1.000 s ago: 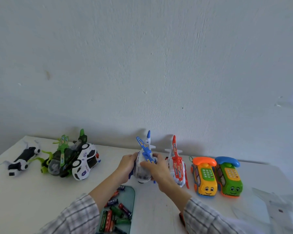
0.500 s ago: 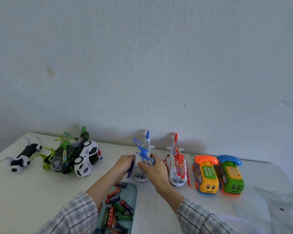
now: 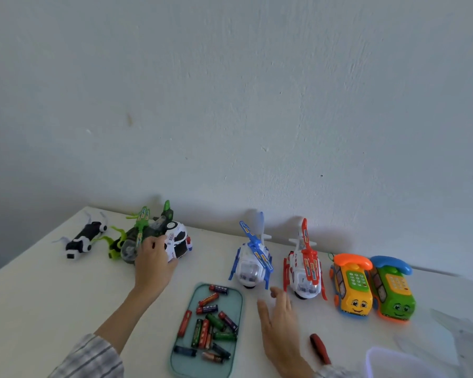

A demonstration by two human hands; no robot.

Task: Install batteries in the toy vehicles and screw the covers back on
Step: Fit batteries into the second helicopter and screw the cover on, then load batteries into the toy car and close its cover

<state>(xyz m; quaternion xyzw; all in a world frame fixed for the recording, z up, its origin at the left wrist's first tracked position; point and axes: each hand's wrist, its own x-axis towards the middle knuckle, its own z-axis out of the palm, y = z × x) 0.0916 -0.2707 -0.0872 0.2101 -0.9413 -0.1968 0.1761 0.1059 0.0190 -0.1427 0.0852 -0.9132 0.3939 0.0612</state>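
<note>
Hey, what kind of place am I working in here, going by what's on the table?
Probably a home or small workshop table against a plain white plaster wall. A row of plastic toy helicopters, a teal tray of loose batteries, and a red-handled screwdriver suggest a toy-assembly spot.

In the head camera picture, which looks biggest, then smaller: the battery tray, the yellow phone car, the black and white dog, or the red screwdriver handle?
1. battery tray
2. yellow phone car
3. black and white dog, though it sits farther from the camera, so it may look smaller than it really is
4. red screwdriver handle, partly hidden
</note>
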